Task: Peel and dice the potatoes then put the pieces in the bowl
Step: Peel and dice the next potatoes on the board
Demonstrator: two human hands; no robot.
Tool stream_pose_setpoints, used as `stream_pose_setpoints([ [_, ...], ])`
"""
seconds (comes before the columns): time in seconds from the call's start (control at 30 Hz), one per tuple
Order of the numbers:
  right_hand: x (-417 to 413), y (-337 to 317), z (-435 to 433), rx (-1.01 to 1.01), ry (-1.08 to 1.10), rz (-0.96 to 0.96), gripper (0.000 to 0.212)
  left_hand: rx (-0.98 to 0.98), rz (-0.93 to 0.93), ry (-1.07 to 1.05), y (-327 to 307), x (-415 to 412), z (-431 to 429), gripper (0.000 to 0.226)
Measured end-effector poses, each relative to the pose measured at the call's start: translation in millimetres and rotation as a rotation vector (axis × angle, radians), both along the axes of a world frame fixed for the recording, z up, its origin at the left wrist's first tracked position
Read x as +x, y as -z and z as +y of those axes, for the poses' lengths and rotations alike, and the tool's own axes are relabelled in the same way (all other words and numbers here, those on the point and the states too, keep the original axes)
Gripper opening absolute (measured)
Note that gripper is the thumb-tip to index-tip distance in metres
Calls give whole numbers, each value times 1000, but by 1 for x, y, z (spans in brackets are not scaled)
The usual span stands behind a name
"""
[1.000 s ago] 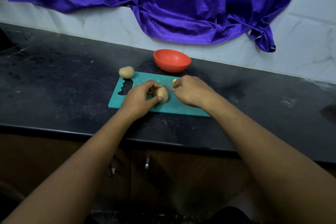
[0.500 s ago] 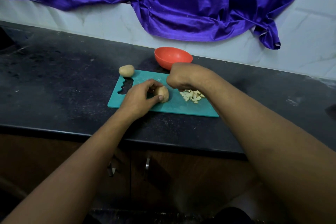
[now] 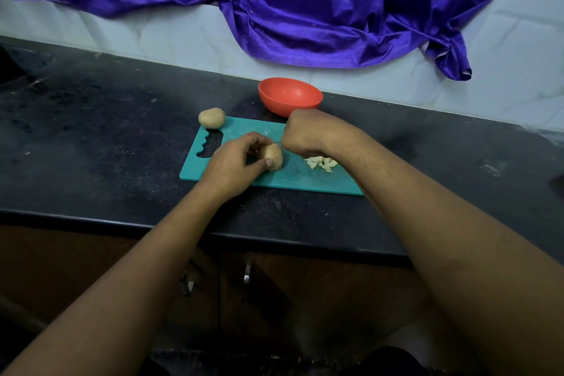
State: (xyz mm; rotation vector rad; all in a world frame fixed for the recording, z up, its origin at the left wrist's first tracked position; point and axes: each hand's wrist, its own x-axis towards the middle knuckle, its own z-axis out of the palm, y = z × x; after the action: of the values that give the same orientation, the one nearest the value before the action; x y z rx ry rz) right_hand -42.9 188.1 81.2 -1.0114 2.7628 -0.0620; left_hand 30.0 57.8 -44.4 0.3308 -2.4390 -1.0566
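Left hand (image 3: 232,162) grips the potato (image 3: 272,156) at its fingertips, on the cutting board (image 3: 293,178).

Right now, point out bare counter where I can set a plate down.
Black counter left of the teal plastic cutting board is bare; so is the stretch right of the orange bowl. Crowded: mid-board, with left hand, right hand, held potato, diced pieces.

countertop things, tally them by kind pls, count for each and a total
potatoes: 2
orange bowl: 1
teal cutting board: 1
pile of diced pieces: 1
total: 5
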Motion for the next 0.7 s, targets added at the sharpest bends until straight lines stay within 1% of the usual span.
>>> stream_pose_setpoints([
  [0.17,-4,5,0,-31,2,-11,16,-16,-8,-11,-1,1,2,42],
  [0.3,-5,9,2,-53,-5,2,17,-69,-19,-86,-2,-1,8,52],
  [0.47,-4,14,3,-69,-9,15,19,-143,-52,-122,-3,-4,10,50],
  [0.57,-8,14,6,-110,35,-55,16,-145,-41,-115,-2,-3,8,48],
  [0.63,-15,15,13,-188,96,-147,21,-137,-35,-96,-2,-2,7,47],
  [0.7,-21,14,22,-269,148,-177,26,-151,-40,-79,-2,-2,6,48],
])
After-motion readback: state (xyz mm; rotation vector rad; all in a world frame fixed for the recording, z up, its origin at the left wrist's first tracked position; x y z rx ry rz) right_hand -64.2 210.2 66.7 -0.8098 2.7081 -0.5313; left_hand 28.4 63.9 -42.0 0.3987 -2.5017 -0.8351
